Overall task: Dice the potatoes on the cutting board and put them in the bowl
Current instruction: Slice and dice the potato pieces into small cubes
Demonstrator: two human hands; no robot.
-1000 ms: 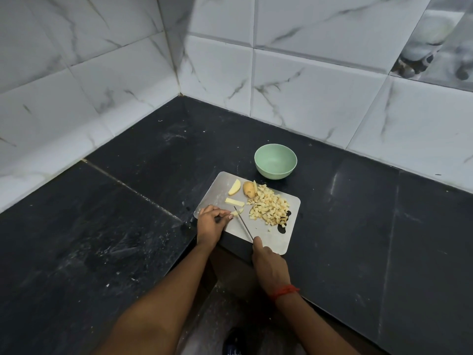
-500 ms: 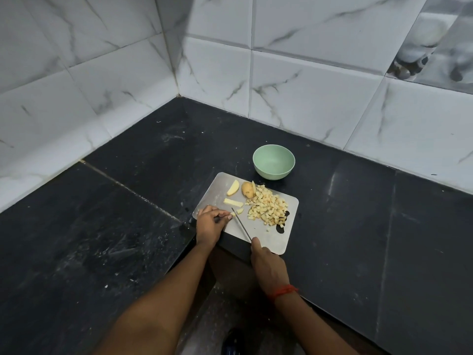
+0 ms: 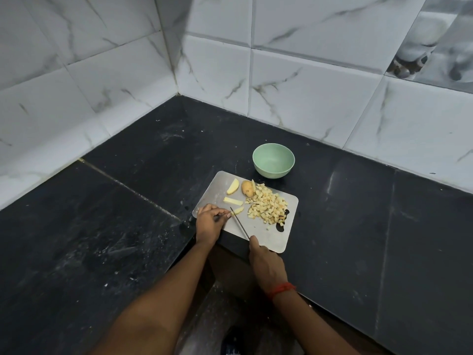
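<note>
Both hands at work: my left hand (image 3: 210, 221) pins a potato strip (image 3: 237, 210) while my right hand (image 3: 266, 265) grips the knife (image 3: 239, 222); beyond them, a diced heap (image 3: 268, 206), three uncut pieces, and the still-empty bowl (image 3: 273, 160) show dicing mostly done, transfer pending.

Both forearms reach forward, bare. Left hand (image 3: 208, 221) is curled knuckles-up, fingertips (image 3: 227, 214) pinched together and pointing right. Right hand (image 3: 266, 265) is fisted in a closed grip, with a red thread (image 3: 281, 290) round the wrist.
</note>
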